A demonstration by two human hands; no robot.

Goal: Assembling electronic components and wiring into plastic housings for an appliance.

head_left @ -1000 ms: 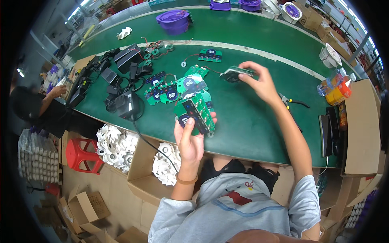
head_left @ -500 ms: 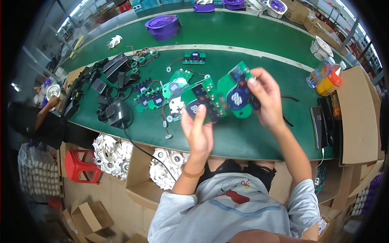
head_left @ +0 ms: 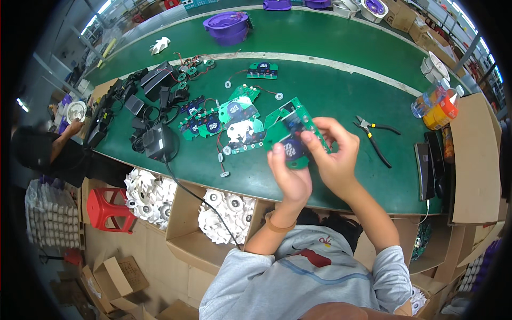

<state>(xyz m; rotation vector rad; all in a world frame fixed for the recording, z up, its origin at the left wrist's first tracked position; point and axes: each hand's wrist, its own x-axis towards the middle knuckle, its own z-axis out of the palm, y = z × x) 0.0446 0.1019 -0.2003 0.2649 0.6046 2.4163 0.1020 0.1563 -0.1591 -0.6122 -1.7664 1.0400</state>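
Observation:
Both my hands hold a stack of green circuit boards (head_left: 290, 133) above the green table (head_left: 341, 90). My left hand (head_left: 288, 178) grips the stack from below. From the right, my right hand (head_left: 330, 152) pinches it with the thumb on top. The boards carry dark round display patches. More green circuit boards (head_left: 224, 120) with thin wires lie spread on the table just left of my hands. One single board (head_left: 262, 69) lies farther back.
Pliers (head_left: 376, 136) lie right of my hands, beside a black device (head_left: 429, 168). Black power adapters and cables (head_left: 152, 114) crowd the left. A purple bowl (head_left: 226, 25) sits at the back. Cardboard boxes of white fan wheels (head_left: 224, 216) stand below the table edge. Another person (head_left: 48, 146) sits at the left.
My right hand reached out to the back right, brought a board back and joined it to those in my left hand. Both hands now hold the stack together, closer in.

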